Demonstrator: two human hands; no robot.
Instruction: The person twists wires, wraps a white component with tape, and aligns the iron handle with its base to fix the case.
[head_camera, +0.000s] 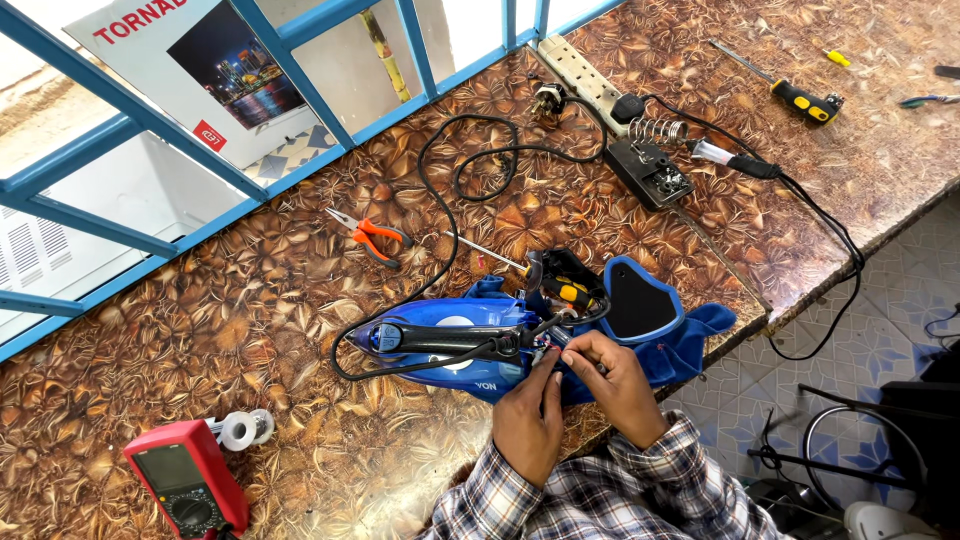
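touching both hands' fingers: blue iron's open rear wiring

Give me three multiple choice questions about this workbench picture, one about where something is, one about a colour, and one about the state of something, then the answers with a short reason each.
1. Where does the red multimeter lie?
A. At the near left corner of the worktop
B. Beside the power strip
C. On the floor

2. What colour are the handles of the pliers?
A. Green
B. Orange
C. White

3. How is the blue clothes iron at this moment?
A. Standing upright and closed
B. Lying on its side with its rear cover off
C. Hanging from the window frame

Answers:
1 A, it sits at the lower left next to a tape roll.
2 B, the handles show orange against the brown top.
3 B, the iron lies flat, the cover rests apart behind it, and the left hand and right hand work at the exposed wires.
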